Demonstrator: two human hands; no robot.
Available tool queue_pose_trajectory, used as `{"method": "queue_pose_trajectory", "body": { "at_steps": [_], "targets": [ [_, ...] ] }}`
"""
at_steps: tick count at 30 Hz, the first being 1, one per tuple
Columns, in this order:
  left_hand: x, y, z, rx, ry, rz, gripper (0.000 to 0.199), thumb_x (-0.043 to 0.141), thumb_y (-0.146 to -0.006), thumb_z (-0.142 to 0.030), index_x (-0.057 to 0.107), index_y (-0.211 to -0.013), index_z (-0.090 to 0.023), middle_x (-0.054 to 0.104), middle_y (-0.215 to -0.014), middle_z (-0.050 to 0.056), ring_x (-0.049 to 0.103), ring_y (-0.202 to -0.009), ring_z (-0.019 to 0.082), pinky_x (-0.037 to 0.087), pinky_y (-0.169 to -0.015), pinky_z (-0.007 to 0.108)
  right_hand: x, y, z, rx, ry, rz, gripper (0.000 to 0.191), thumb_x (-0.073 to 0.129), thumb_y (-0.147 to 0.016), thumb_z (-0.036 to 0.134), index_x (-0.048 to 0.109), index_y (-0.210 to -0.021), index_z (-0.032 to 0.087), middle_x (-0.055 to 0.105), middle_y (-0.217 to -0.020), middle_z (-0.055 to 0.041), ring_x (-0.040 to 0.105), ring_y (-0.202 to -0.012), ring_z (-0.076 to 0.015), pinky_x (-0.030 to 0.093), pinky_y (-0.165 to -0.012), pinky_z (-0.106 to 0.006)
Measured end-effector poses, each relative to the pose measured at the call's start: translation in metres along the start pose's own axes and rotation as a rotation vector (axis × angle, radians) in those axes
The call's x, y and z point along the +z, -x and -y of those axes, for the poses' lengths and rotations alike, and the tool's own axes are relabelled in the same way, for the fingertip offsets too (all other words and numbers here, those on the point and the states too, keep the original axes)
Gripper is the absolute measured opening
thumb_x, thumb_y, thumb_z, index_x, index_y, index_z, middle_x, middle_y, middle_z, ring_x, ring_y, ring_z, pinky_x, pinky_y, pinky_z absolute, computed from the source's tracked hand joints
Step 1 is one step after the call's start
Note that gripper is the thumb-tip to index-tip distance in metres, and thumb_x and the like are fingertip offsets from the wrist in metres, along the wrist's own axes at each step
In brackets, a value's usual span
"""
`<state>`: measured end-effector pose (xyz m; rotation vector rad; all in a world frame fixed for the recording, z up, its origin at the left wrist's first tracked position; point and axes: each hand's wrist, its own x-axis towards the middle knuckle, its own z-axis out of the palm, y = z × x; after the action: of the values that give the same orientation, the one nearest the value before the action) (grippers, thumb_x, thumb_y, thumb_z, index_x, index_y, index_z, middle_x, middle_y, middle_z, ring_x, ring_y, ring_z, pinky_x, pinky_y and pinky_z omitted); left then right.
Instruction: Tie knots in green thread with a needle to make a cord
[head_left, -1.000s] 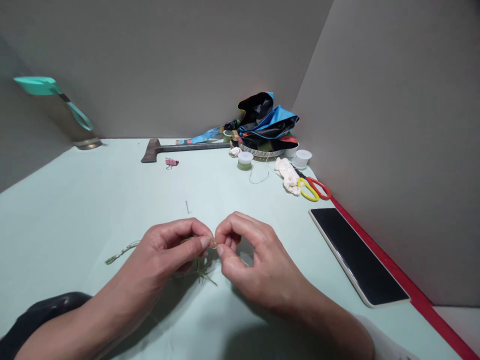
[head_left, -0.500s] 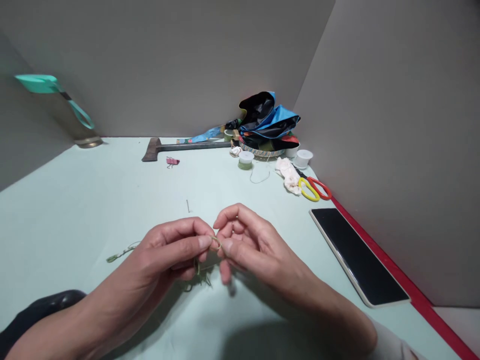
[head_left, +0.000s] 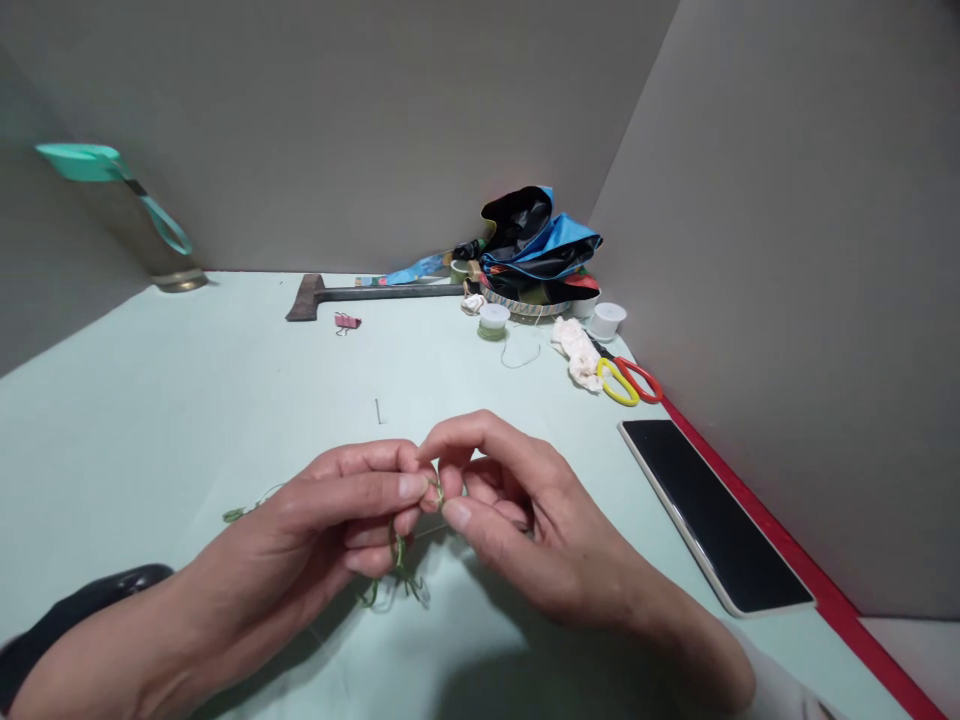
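Note:
Green thread (head_left: 401, 570) hangs in a small tangle below my left hand (head_left: 349, 510), whose thumb and index finger pinch a piece of it. At the fingertips a small loop of the thread shows between both hands. My right hand (head_left: 499, 500) touches the loop's right side with thumb and fingers, which are bent round it; a thin strand runs from the tangle toward this hand. Another bit of green thread (head_left: 234, 515) lies on the table left of my left wrist.
An axe (head_left: 307, 297), a pink clip (head_left: 347, 321), a green spool (head_left: 493, 322), a blue and black bag (head_left: 540, 240) and scissors (head_left: 619, 382) lie farther back. A phone (head_left: 712, 510) is at right, a bottle (head_left: 161, 240) at back left.
My right index finger has moved left, closer to my left fingertips, and the small loop has narrowed. More of the hanging green tangle shows. The view has shifted slightly.

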<state>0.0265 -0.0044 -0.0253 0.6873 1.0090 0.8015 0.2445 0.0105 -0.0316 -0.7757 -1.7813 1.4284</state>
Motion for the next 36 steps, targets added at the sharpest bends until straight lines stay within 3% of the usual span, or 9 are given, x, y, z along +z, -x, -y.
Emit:
{"method": "queue_pose_trajectory", "body": {
  "at_steps": [5, 12, 16, 20, 29, 33, 36],
  "targets": [
    [0.002, 0.0, 0.001, 0.046, -0.032, -0.028, 0.037, 0.114, -0.066, -0.038, 0.084, -0.073, -0.018, 0.062, -0.083, 0.003, 0.042, -0.076, 0.016, 0.04, -0.059, 0.023, 0.0, -0.002, -0.001, 0.019, 0.034, -0.042, 0.024, 0.084, -0.097, 0.018, 0.071, -0.116, 0.027, 0.065, -0.094, 0.0077, 0.038, -0.059, -0.0091, 0.038, -0.059, -0.03],
    [-0.004, -0.005, 0.004, 0.155, -0.149, -0.083, 0.03, 0.113, -0.07, -0.044, 0.094, -0.076, -0.021, 0.058, -0.076, -0.001, 0.033, -0.067, 0.012, 0.031, -0.057, 0.025, 0.002, -0.008, -0.014, 0.058, -0.099, -0.137, 0.024, 0.097, -0.102, 0.034, 0.076, -0.106, 0.025, 0.07, -0.093, 0.0032, 0.058, -0.078, -0.0149, 0.048, -0.073, -0.03],
    [-0.005, -0.004, 0.006, 0.23, -0.22, -0.145, 0.028, 0.111, -0.073, -0.049, 0.097, -0.075, -0.025, 0.061, -0.071, 0.0, 0.039, -0.066, 0.013, 0.035, -0.058, 0.025, 0.005, -0.007, -0.015, 0.076, -0.13, -0.185, 0.025, 0.092, -0.105, 0.038, 0.072, -0.095, 0.025, 0.065, -0.079, 0.0068, 0.049, -0.062, -0.0117, 0.043, -0.064, -0.03],
    [-0.006, -0.004, 0.009, 0.313, -0.304, -0.217, 0.02, 0.108, -0.077, -0.047, 0.1, -0.078, -0.028, 0.07, -0.073, 0.003, 0.047, -0.07, 0.017, 0.04, -0.062, 0.027, 0.009, -0.004, -0.017, 0.087, -0.134, -0.196, 0.018, 0.078, -0.112, 0.036, 0.072, -0.098, 0.025, 0.071, -0.083, 0.0048, 0.046, -0.058, -0.0103, 0.037, -0.059, -0.03],
    [-0.014, -0.004, 0.016, 0.579, -0.529, -0.287, 0.015, 0.101, -0.092, -0.043, 0.101, -0.078, -0.037, 0.088, -0.083, 0.003, 0.064, -0.075, 0.02, 0.05, -0.066, 0.029, 0.017, 0.0, -0.018, 0.208, -0.297, -0.143, 0.03, 0.091, -0.109, 0.043, 0.07, -0.096, 0.025, 0.069, -0.076, 0.0068, 0.043, -0.059, -0.0105, 0.033, -0.058, -0.029],
    [-0.02, -0.006, 0.021, 0.584, -0.52, -0.308, 0.016, 0.104, -0.092, -0.046, 0.101, -0.078, -0.039, 0.088, -0.084, 0.002, 0.068, -0.078, 0.021, 0.054, -0.067, 0.027, 0.021, -0.002, -0.018, 0.237, -0.395, -0.104, 0.039, 0.096, -0.105, 0.048, 0.069, -0.09, 0.024, 0.067, -0.072, 0.0077, 0.041, -0.057, -0.0096, 0.033, -0.058, -0.029],
    [-0.026, -0.009, 0.024, 0.506, -0.467, -0.212, 0.029, 0.103, -0.097, -0.058, 0.099, -0.079, -0.036, 0.09, -0.088, 0.003, 0.077, -0.087, 0.024, 0.061, -0.076, 0.027, 0.021, -0.004, -0.018, 0.267, -0.442, -0.058, 0.039, 0.095, -0.106, 0.049, 0.07, -0.09, 0.024, 0.068, -0.073, 0.007, 0.041, -0.058, -0.0097, 0.031, -0.057, -0.028]
  ]
}}
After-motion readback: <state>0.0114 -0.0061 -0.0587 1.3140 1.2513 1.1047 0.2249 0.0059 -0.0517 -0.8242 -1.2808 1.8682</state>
